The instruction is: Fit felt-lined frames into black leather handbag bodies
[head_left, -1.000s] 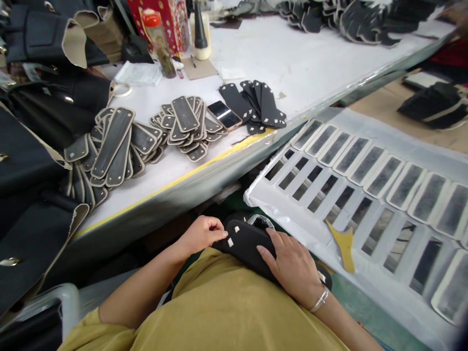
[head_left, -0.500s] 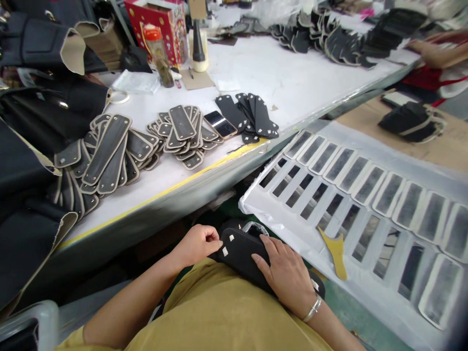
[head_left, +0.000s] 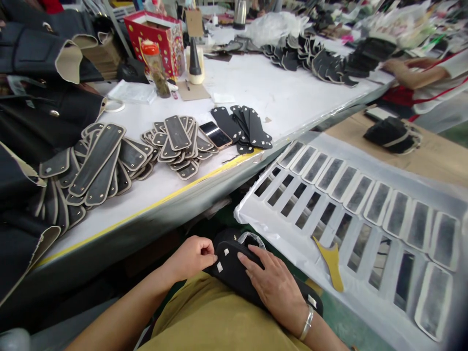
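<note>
A long black panel [head_left: 234,273] with rounded ends and small white diamond patches lies across my lap. Beneath its far edge is a black bag-like piece with a plastic-wrapped loop [head_left: 252,239]. My left hand [head_left: 190,258] is at the panel's left end, thumb and fingertips pinched together against the edge. Whatever sits in that pinch is too small to make out. My right hand [head_left: 274,287], a bracelet on its wrist, rests flat over the panel's middle with fingers stretched out. A white patch [head_left: 312,301] shows beyond it at the right end.
Grey strips [head_left: 97,165] with pale borders are heaped on the white table [head_left: 241,83], near a phone [head_left: 215,134] and black panels [head_left: 252,126]. At right, a slatted white rack [head_left: 256,214] carries framed strips and a yellow tool [head_left: 331,263]. A co-worker's arm [head_left: 413,73] shows far right.
The view has tilted upward, so more of the far table shows. My right hand's fingers have shifted slightly left along the panel. My left hand stays at the same end.
</note>
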### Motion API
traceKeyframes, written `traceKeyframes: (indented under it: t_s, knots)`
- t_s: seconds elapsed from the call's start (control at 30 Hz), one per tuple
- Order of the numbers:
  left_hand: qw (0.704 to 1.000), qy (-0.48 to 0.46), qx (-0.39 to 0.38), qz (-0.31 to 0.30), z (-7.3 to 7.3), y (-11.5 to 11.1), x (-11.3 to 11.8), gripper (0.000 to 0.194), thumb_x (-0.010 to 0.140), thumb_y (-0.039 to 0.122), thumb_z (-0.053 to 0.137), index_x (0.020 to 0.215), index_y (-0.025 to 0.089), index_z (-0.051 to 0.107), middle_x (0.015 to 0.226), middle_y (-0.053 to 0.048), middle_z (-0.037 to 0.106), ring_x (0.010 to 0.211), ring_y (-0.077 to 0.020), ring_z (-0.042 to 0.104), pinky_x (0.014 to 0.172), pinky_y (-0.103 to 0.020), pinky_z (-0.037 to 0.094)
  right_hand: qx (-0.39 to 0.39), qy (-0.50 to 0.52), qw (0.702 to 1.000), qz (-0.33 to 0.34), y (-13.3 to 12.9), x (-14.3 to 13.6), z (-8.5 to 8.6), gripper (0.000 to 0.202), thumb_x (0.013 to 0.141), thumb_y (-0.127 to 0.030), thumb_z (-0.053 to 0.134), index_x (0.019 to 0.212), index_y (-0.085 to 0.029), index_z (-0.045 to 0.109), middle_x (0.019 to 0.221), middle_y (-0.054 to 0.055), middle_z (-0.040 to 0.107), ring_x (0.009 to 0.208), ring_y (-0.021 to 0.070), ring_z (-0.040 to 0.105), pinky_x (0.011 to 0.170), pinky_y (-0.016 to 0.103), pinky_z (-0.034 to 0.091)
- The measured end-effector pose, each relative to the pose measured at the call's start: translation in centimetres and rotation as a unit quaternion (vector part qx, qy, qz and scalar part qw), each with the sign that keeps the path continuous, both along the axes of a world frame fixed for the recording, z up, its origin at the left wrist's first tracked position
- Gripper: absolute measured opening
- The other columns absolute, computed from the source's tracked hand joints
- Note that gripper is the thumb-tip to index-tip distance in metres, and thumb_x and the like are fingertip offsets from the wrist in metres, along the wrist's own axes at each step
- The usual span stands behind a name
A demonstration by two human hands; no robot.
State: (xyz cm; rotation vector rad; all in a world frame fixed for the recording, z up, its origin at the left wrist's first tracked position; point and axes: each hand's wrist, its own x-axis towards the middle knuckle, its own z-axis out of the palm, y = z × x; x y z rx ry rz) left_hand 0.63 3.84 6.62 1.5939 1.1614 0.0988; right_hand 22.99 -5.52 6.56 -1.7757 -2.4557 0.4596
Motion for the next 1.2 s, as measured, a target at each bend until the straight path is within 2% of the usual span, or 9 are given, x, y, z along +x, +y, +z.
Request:
traceKeyframes:
  t_s: [0.2,0.33,0.43,0.57,0.7,0.83,0.97,1.1,1.2]
  knots:
    - [0.999,0.015,0.006,-0.044,-1.0,1.2,-1.0,0.025,0.068,0.037,0.061,0.058,0.015,0.054,0.055,0.004,0.051,0.054,-0.0096,0.043,0.05,-0.021,0.031,0.007,0.0,1.0,0.008,0.4,-0.2,0.5,0.042,0.087,-0.028,0.051,0.128,-0.032,0.048,0.135,0.009,0.041,0.119,0.0279,0.044,0.091,0.047,0.046]
    - [0.988,-0.062,-0.136,-0.047,-2.3,2.4,-1.9,0.034,0.063,0.046,0.068,0.069,0.015,0.054,0.059,0.005,0.05,0.049,-0.0082,0.045,0.045,-0.02,0.037,0.023,0.007,0.998,0.053,0.6,-0.4,0.3,0.057,0.079,-0.045,0.06,0.131,-0.025,0.046,0.141,0.01,0.037,0.126,0.0301,0.036,0.096,0.049,0.042]
    - [0.969,-0.111,-0.218,-0.033,-3.1,2.7,-2.2,0.037,0.061,0.044,0.072,0.075,0.016,0.052,0.061,0.005,0.052,0.048,-0.0096,0.051,0.044,-0.022,0.045,0.032,0.011,0.996,0.086,0.7,-0.7,-0.1,0.061,0.079,-0.047,0.06,0.133,-0.022,0.044,0.14,0.009,0.038,0.127,0.0284,0.036,0.099,0.048,0.04]
    - [0.949,-0.167,-0.266,-0.022,-3.7,2.6,-2.4,0.037,0.06,0.036,0.075,0.077,0.016,0.049,0.064,0.004,0.055,0.056,-0.0145,0.062,0.051,-0.029,0.054,0.029,0.0,0.994,0.107,0.8,-1.3,0.0,0.054,0.081,-0.044,0.059,0.131,-0.029,0.046,0.141,0.008,0.036,0.126,0.0288,0.037,0.097,0.048,0.04]
    - [0.935,-0.2,-0.291,-0.007,-3.6,2.1,-2.2,0.04,0.061,0.036,0.075,0.078,0.017,0.043,0.064,0.003,0.058,0.056,-0.0167,0.064,0.052,-0.03,0.055,0.016,-0.011,0.992,0.125,1.0,-1.7,0.5,0.048,0.082,-0.041,0.059,0.128,-0.033,0.049,0.141,0.01,0.034,0.126,0.0304,0.035,0.096,0.049,0.04]
    - [0.954,-0.167,-0.248,0.022,-3.1,1.3,-1.5,0.038,0.069,0.042,0.067,0.074,0.019,0.038,0.053,0.003,0.057,0.046,-0.0162,0.061,0.043,-0.027,0.05,0.012,-0.013,0.991,0.133,1.3,-1.9,0.7,0.048,0.082,-0.04,0.059,0.128,-0.033,0.049,0.141,0.013,0.033,0.127,0.0313,0.034,0.096,0.05,0.039]
    - [0.97,-0.157,-0.18,0.044,-2.8,0.5,-0.9,0.035,0.071,0.043,0.063,0.073,0.02,0.036,0.049,0.005,0.054,0.04,-0.015,0.056,0.039,-0.025,0.046,0.016,-0.01,0.992,0.125,0.9,-1.7,0.6,0.048,0.082,-0.042,0.058,0.128,-0.032,0.049,0.142,0.011,0.034,0.127,0.03,0.035,0.097,0.049,0.04]
    - [0.98,-0.139,-0.132,0.053,-2.8,0.0,-0.6,0.032,0.073,0.041,0.06,0.072,0.021,0.035,0.05,0.007,0.049,0.041,-0.0128,0.052,0.039,-0.022,0.04,0.018,-0.028,0.998,0.044,-0.7,-0.6,0.1,0.064,0.081,-0.048,0.057,0.136,-0.021,0.039,0.139,0.011,0.039,0.124,0.0278,0.039,0.097,0.047,0.042]
    - [0.994,-0.101,-0.037,0.034,-2.6,0.0,-0.5,0.029,0.072,0.036,0.061,0.067,0.019,0.038,0.053,0.008,0.044,0.047,-0.0089,0.045,0.043,-0.019,0.032,0.015,-0.037,0.999,-0.002,-1.9,0.3,-0.1,0.07,0.08,-0.051,0.057,0.137,-0.017,0.035,0.139,0.011,0.04,0.123,0.0274,0.04,0.097,0.046,0.041]
